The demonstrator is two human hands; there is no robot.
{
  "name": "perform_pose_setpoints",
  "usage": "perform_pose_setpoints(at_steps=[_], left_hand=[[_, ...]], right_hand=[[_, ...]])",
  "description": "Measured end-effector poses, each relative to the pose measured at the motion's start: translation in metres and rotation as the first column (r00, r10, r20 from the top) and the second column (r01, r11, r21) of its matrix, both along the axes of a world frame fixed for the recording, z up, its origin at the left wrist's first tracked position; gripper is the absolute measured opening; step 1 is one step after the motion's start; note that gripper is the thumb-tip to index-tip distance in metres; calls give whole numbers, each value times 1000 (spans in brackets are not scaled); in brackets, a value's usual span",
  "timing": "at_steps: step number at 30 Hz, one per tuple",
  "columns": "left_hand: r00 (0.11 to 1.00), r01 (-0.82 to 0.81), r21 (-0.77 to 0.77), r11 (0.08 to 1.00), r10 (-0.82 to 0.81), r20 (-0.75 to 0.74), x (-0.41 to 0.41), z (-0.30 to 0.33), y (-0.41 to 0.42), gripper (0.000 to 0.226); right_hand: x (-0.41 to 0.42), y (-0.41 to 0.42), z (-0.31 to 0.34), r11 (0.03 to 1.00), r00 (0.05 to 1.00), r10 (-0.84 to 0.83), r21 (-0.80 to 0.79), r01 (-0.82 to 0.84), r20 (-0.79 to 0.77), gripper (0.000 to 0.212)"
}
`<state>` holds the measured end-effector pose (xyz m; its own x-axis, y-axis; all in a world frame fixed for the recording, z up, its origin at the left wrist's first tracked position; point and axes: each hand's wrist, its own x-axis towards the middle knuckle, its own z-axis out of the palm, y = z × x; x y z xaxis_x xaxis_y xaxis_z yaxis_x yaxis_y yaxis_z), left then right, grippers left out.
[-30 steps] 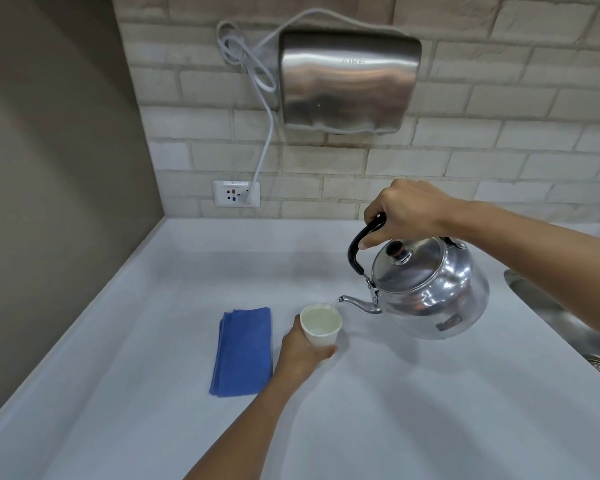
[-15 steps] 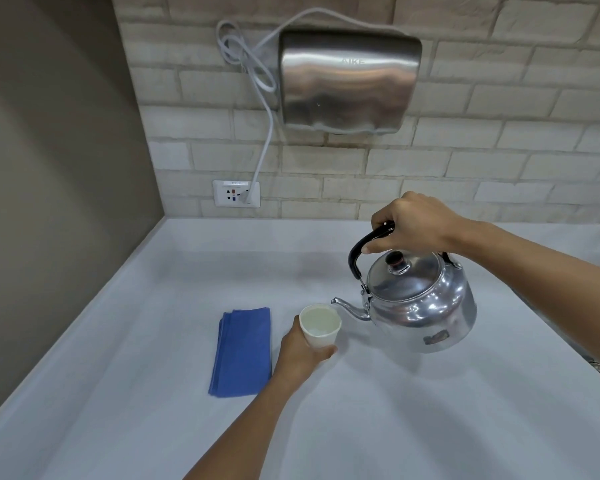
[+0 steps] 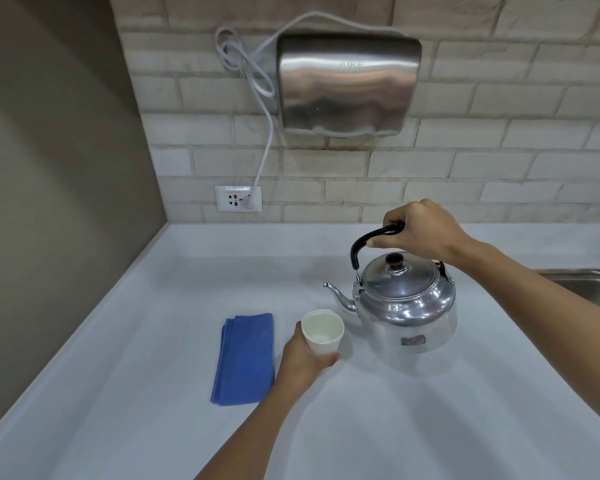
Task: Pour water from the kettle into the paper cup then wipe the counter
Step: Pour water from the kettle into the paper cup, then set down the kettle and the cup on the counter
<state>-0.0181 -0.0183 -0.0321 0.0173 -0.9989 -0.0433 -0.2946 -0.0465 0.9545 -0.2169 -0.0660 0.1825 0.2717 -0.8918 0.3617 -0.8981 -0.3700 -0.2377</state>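
Both forearms are bare from the frame's edge to the wrist, with no sleeve, cuff, watch or band showing on either. The left hand and the right hand wear no glove and no ring on the fingers that can be seen. The nails look short and unpainted, though they are small in this view.

Pale brick wall with steel hand dryer, socket, white cord.
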Motion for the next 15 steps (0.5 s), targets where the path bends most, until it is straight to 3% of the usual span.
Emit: perform_pose_setpoints(at_steps=[8,15], left_hand=[[999,11,-24,1000,-10,39,6,-1,5,68],[999,-3,-104,995,6,36,18,6,15,67]], right_hand=[[10,-24,-16,993,997,-77,-88,78,17,41],[32,-54,-37,977,970,-169,-103,188,173,40]])
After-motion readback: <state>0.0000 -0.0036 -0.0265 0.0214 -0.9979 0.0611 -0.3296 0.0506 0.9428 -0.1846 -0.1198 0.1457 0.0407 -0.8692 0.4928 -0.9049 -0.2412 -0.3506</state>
